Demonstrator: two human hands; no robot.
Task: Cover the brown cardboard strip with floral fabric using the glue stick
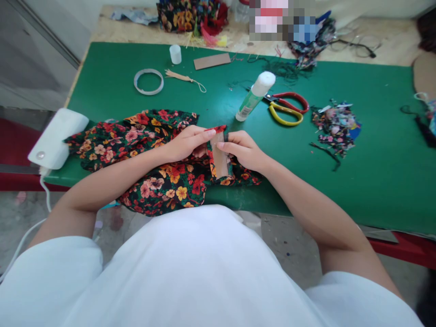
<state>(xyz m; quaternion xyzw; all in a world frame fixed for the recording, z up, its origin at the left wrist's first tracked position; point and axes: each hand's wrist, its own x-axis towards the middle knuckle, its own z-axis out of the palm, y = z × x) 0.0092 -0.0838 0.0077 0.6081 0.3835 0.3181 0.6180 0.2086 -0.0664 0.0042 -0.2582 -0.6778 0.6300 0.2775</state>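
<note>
Dark floral fabric [146, 136] with red, yellow and pink flowers lies bunched along the table's near edge. A tan cardboard strip [220, 159] lies against one end of it, with cloth edges folded around the strip. My left hand [192, 143] is closed on the fabric by the strip's upper left side, its thumb on a red folded edge. My right hand [243, 149] pinches the strip's right edge with the cloth there, thumb on the cardboard. Some fingers of both hands are hidden. Just beyond my right hand, a capped-looking white and green glue stick [254, 99] stands upright.
Scissors [286, 119] with red and yellow handles lie right of the glue stick. A scrap pile [335, 127] is farther right. Toward the back are a tape ring [135, 82], a tassel [180, 76], a white cap [175, 54] and another strip [212, 61]. A white device [59, 136] sits left.
</note>
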